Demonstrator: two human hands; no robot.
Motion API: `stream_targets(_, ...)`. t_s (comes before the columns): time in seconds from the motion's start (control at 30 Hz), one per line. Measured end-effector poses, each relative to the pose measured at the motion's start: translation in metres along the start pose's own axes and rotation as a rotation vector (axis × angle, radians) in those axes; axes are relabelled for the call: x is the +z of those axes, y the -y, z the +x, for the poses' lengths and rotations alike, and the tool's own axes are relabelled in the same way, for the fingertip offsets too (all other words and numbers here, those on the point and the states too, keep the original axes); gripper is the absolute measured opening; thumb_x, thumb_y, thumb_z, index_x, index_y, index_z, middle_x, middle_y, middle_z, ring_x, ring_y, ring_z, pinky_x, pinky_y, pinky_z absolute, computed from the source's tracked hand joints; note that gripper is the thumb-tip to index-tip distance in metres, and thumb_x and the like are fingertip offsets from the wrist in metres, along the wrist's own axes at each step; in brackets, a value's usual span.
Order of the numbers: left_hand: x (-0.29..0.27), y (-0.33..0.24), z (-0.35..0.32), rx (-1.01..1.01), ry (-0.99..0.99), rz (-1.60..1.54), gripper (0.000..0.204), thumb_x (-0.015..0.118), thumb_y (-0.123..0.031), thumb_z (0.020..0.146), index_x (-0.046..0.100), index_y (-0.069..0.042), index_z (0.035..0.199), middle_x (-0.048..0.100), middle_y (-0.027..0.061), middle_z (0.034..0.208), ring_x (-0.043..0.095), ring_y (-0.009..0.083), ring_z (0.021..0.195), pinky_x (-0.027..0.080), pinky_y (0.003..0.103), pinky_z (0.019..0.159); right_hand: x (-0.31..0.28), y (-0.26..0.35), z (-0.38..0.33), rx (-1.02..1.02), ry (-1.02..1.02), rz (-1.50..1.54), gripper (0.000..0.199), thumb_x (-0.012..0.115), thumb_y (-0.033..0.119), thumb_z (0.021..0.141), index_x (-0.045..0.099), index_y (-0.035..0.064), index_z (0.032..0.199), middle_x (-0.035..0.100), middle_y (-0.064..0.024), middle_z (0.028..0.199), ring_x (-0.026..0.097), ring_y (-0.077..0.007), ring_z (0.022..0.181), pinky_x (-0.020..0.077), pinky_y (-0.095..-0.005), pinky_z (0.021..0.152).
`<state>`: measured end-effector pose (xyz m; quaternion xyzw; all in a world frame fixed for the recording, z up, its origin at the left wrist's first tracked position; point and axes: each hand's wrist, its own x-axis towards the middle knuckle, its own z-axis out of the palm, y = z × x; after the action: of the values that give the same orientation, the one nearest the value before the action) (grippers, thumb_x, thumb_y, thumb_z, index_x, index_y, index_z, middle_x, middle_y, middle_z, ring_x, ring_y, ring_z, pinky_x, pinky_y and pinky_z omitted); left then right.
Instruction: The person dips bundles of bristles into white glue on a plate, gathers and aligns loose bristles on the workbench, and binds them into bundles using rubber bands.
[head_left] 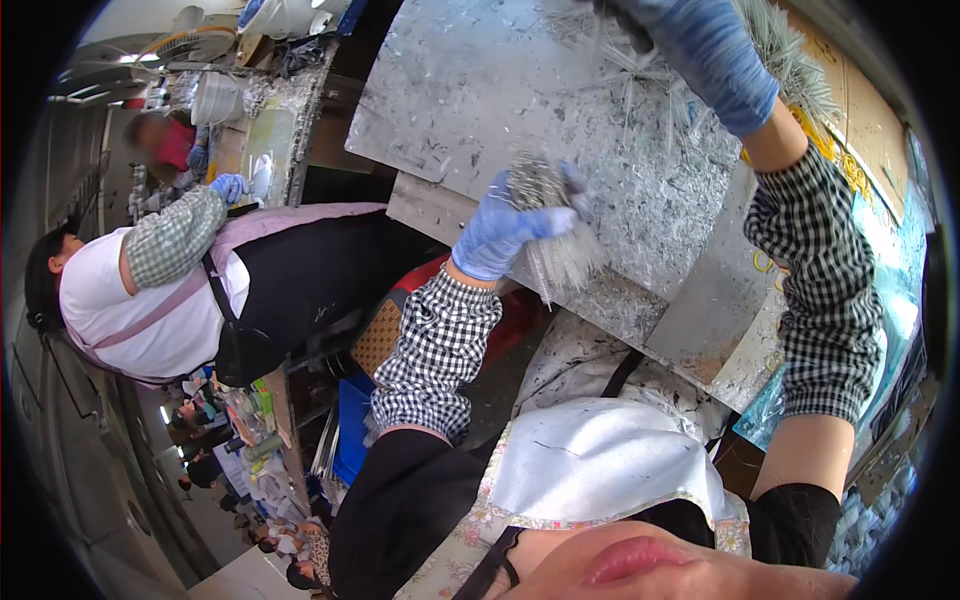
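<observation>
My left hand (510, 225), in a blue glove, is closed around a bundle of thin, clear to silvery strips (565, 250) that fan out below the fingers. It is over the near edge of a metal-topped table (450, 90). At the top edge my right hand (700, 60), also gloved in blue, reaches over the far side of the table. Motion blurs its dark fingertips and the picture's edge cuts them off, so what they hold, if anything, does not show. Loose clear strips (650, 65) lie beneath it, and a thicker heap of strips (790, 65) is beside it.
Small shiny scraps litter the tabletop. Yellow bands (850, 170) lie by a board (870, 120) at the right. On the left a co-worker in a black apron (300, 270) stands close to another cluttered bench (285, 130). A blue bin (352, 430) is below my left arm.
</observation>
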<state>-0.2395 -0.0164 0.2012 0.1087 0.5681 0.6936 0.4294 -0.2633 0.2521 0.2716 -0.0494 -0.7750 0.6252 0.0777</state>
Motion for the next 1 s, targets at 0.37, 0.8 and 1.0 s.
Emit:
stream_targets(0.37,-0.003,0.0,0.003,-0.052,-0.166,-0.258,0.05,0.073,-0.016,0.076,0.06,0.0,0.121,0.067,0.0093,0.106,0.066,0.0194,0.098,0.055,0.033,0.09,0.059,-0.029,-0.041,0.174,0.37,-0.25,0.037,0.072,0.041,0.089,0.074,0.0045,0.082,0.07,-0.0078,0.068,0.062,-0.0128,0.061,0.0531,-0.0316,0.063)
stream_targets(0.8,0.005,-0.001,-0.012,-0.097,-0.086,0.017,0.056,0.078,-0.016,0.075,0.057,-0.001,0.125,0.064,0.0073,0.11,0.063,0.0173,0.1,0.054,0.033,0.09,0.052,-0.024,-0.043,-0.05,0.362,-0.218,0.033,0.069,0.032,0.093,0.07,0.0018,0.106,0.073,-0.0087,0.09,0.067,-0.0152,0.08,0.0549,-0.0317,0.079)
stream_targets(1.0,0.007,-0.028,0.008,0.033,0.013,0.003,0.066,0.081,-0.021,0.067,0.058,0.002,0.123,0.068,0.01,0.092,0.067,0.0217,0.087,0.055,0.033,0.083,0.047,-0.052,-0.036,-0.265,0.132,-0.079,0.032,0.061,0.031,0.099,0.064,-0.0001,0.102,0.068,-0.0061,0.085,0.063,-0.0111,0.072,0.0541,-0.0274,0.07)
